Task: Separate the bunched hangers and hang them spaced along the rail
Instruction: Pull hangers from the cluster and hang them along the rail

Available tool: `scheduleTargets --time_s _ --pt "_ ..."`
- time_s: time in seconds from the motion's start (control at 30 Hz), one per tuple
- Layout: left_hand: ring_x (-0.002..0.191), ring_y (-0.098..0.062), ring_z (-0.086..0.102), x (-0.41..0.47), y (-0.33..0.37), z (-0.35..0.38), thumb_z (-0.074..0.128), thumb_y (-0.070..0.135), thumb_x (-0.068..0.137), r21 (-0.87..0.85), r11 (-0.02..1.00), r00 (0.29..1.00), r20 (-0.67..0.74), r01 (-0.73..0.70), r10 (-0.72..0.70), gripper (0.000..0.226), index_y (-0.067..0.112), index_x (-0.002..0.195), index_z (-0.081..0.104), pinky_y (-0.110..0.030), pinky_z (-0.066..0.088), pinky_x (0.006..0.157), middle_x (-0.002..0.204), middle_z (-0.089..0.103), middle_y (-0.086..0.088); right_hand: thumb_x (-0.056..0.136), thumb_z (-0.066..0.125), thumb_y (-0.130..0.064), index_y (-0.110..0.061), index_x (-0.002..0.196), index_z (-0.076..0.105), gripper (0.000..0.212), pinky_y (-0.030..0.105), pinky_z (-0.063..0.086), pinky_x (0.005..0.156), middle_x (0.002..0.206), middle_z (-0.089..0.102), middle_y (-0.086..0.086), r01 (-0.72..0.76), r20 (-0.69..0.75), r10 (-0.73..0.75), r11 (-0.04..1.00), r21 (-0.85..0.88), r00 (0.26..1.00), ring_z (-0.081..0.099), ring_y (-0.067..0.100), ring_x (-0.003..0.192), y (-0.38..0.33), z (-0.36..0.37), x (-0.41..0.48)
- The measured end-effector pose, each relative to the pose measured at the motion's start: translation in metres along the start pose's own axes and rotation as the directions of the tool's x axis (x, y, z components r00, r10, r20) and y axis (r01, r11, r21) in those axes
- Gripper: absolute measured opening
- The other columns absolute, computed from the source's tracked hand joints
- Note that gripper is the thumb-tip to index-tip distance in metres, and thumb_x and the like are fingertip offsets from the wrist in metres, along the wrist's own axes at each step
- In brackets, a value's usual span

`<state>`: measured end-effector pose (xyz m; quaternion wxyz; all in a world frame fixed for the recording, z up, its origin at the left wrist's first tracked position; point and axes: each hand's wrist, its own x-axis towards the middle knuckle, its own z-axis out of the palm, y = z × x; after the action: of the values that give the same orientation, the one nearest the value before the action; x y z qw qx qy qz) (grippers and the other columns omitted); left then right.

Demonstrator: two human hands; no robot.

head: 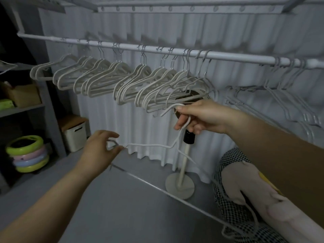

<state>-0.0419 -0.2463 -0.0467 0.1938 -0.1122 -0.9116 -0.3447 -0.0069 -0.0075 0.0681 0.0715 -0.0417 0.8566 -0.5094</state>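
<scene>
Pale curtain [140,128] behind rail [228,56]: cream hangers [105,79] spaced in groups, wire bunch [289,102] unseparated. 1 loose hanger [149,145] pinched in right hand [201,116], hook [112,144] gripped by left hand [100,146].

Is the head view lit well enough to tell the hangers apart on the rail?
Head view: dim light, the rail bowed by the wide lens; hung hangers merge where bunched; the held hanger between left hand and right hand reads thin but clear.
</scene>
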Motion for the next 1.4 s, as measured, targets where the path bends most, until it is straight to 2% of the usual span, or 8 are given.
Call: scheduleTargets --time_s 0.1,0.27,0.47,0.6,0.77,1.03,1.27,1.4 --pt "0.094 -0.019 0.056 -0.002 0.011 0.008 0.06 0.021 0.086 -0.088 0.996 0.998 0.055 0.032 -0.027 0.023 0.012 0.107 0.061 -0.026 0.04 0.082 0.099 0.059 -0.004 0.093 0.048 -0.026 -0.009 0.062 0.052 0.036 0.013 0.042 0.034 0.047 0.066 0.0 -0.016 -0.105 0.027 0.994 0.106 0.994 0.051 0.004 0.033 0.005 -0.001 -0.007" --pt "0.052 0.008 0.06 -0.021 0.058 0.018 0.045 0.031 0.092 -0.43 0.878 0.877 0.48 0.21 0.026 0.018 0.025 0.08 0.057 -0.009 0.046 0.053 0.075 0.064 0.006 0.094 0.047 -0.023 -0.007 0.068 0.051 0.03 0.015 0.046 0.035 0.04 0.061 -0.001 0.006 -0.212 0.045 0.972 0.234 0.976 0.051 0.005 0.031 0.009 -0.006 -0.016" --pt "0.046 -0.008 0.06 -0.049 0.111 0.039 0.042 0.035 0.093 -0.521 0.746 0.652 0.742 0.414 0.157 0.011 0.028 0.091 0.051 -0.019 0.044 0.044 0.074 0.066 0.002 0.095 0.044 -0.02 -0.007 0.064 0.05 0.034 0.018 0.049 0.04 0.043 0.061 0.001 0.046 -0.313 0.07 0.936 0.348 0.947 0.052 0.006 0.031 0.016 -0.014 -0.025" --pt "0.025 -0.006 0.036 -0.045 0.123 0.056 0.045 0.016 0.094 -0.613 0.691 0.765 0.63 0.382 0.136 0.01 0.02 0.099 0.052 -0.013 0.025 0.031 0.038 0.053 0.003 0.096 0.043 -0.02 -0.006 0.068 0.05 0.032 0.018 0.05 0.041 0.068 0.057 0.011 0.054 -0.343 0.079 0.931 0.36 0.936 0.053 0.005 0.032 0.024 -0.025 -0.03" --pt "0.021 -0.006 0.029 -0.021 0.136 0.073 0.041 0.011 0.096 -0.636 0.673 0.803 0.586 0.376 0.105 0.016 0.013 0.107 0.052 -0.009 0.021 0.03 0.032 0.05 0.002 0.093 0.048 -0.015 -0.007 0.087 0.055 0.013 0.02 0.054 0.049 0.084 0.059 0.007 0.034 -0.347 0.091 0.941 0.337 0.933 0.064 0.011 0.053 0.039 -0.051 -0.031" --pt "0.024 -0.006 0.028 0.044 0.168 0.098 0.042 0.007 0.094 -0.67 0.689 0.856 0.497 0.276 0.141 0.029 0.023 0.078 0.06 -0.013 0.022 0.031 0.033 0.049 0.001 0.091 0.048 -0.008 -0.004 0.111 0.06 0.024 0.016 0.041 0.061 0.103 0.058 0.011 -0.052 -0.594 -0.066 0.983 -0.179 0.802 0.054 0.018 0.086 0.058 -0.13 0.001" --pt "0.023 -0.003 0.026 0.111 0.21 0.112 0.041 0.005 0.093 -0.761 0.619 0.917 0.364 0.194 0.161 0.026 0.016 0.082 0.061 -0.009 0.02 0.029 0.03 0.044 0.0 0.083 0.052 -0.006 -0.008 0.122 0.054 0.039 0.031 0.029 0.102 0.133 0.049 0.011 -0.264 -0.615 -0.478 0.612 -0.745 0.627 0.038 0.028 0.125 0.058 -0.225 0.026" --pt "0.023 -0.003 0.028 0.135 0.23 0.123 0.038 0.001 0.093 -0.796 0.585 0.938 0.304 0.153 0.169 0.03 0.015 0.078 0.06 -0.008 0.019 0.029 0.029 0.044 -0.001 0.082 0.053 -0.009 -0.011 0.134 0.041 0.054 0.029 0.014 0.11 0.149 0.029 0.006 -0.344 -0.537 -0.528 0.424 -0.838 0.658 0.023 0.024 0.136 0.058 -0.26 0.037"
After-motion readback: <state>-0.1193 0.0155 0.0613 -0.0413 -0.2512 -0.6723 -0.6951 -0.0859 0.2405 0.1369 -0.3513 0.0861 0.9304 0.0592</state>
